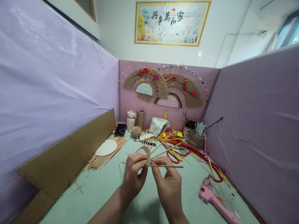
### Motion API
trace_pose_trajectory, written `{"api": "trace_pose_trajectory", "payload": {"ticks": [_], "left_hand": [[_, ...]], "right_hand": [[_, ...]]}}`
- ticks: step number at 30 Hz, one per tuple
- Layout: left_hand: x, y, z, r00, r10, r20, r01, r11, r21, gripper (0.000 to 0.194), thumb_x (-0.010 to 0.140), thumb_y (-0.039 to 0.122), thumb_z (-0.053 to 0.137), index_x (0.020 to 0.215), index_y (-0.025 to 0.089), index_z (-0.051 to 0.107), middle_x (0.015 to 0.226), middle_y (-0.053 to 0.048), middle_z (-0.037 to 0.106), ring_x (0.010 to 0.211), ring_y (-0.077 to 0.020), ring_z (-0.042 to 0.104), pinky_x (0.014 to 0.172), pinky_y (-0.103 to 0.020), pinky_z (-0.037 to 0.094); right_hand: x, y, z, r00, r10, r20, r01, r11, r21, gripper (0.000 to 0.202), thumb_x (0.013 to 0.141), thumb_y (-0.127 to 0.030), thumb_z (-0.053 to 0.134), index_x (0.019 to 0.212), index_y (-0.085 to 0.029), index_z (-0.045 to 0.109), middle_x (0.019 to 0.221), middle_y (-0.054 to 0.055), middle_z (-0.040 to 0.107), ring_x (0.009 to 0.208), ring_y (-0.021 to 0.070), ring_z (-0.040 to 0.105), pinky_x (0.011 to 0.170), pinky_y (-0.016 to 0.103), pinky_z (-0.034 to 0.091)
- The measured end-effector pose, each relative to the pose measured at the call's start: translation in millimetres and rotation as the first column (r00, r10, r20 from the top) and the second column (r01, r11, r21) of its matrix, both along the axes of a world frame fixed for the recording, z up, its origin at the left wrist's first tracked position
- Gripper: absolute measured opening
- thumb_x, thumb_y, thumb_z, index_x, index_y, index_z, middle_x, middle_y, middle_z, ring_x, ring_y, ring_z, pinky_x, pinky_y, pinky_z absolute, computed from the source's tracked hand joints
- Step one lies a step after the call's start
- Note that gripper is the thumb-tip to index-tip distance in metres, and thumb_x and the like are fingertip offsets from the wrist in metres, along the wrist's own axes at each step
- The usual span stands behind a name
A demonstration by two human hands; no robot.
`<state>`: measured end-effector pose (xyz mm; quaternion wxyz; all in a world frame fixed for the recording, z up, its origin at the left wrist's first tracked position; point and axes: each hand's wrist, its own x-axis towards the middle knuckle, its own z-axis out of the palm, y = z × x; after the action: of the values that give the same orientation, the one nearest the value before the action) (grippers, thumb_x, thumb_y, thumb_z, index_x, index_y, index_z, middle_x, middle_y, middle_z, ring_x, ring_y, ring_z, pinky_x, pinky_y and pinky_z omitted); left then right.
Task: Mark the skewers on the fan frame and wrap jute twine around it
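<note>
A small half-round fan frame (147, 151) is held up over the middle of the table, with thin wooden sticks (165, 151) spreading from its twine-wrapped band. My left hand (135, 169) is closed around its left and lower side, covering part of the pale centre. At the band's right edge my right hand (167, 174) pinches with thumb and forefinger, close to the base of the lowest stick. Whether twine or a stick sits in that pinch is hidden by the fingertips.
A pink glue gun (216, 200) lies at right. Behind are scissors (174, 155), a twine ball (136, 131), a white bottle (131, 120) and a pot of tools (196, 140). Loose sticks (102, 157) and a white oval card (106, 147) lie left, beside a cardboard strip (70, 155).
</note>
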<state>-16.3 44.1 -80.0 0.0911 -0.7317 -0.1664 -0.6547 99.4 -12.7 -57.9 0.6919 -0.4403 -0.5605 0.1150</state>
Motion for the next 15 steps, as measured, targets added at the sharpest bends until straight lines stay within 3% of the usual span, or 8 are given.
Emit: {"api": "trace_pose_trajectory", "payload": {"ticks": [9, 15], "left_hand": [[0.1, -1.7, -2.5, 0.999, 0.011, -0.035, -0.011, 1.000, 0.026, 0.042, 0.080, 0.000, 0.060, 0.114, 0.023, 0.051, 0.104, -0.007, 0.061, 0.099, -0.0199, 0.058, 0.084, -0.040, 0.052], [-0.1, -0.4, -5.2, 0.998, 0.036, -0.043, -0.035, 0.999, 0.022, 0.041, 0.081, 0.003, 0.060, 0.114, 0.025, 0.052, 0.103, -0.007, 0.063, 0.097, -0.0199, 0.059, 0.082, -0.040, 0.052]], "right_hand": [[-0.7, -4.5, 0.9, 0.997, 0.025, -0.069, -0.028, 0.999, -0.041, 0.010, 0.083, -0.028, 0.066, 0.077, -0.020, 0.067, 0.075, 0.001, 0.067, 0.071, 0.0163, 0.061, 0.069, 0.028, 0.048], [-0.5, -9.6, 2.7, 0.979, 0.124, -0.164, -0.139, 0.987, -0.085, 0.011, 0.086, -0.028, 0.063, 0.083, -0.020, 0.068, 0.082, 0.003, 0.068, 0.078, 0.0175, 0.063, 0.072, 0.028, 0.050]]}}
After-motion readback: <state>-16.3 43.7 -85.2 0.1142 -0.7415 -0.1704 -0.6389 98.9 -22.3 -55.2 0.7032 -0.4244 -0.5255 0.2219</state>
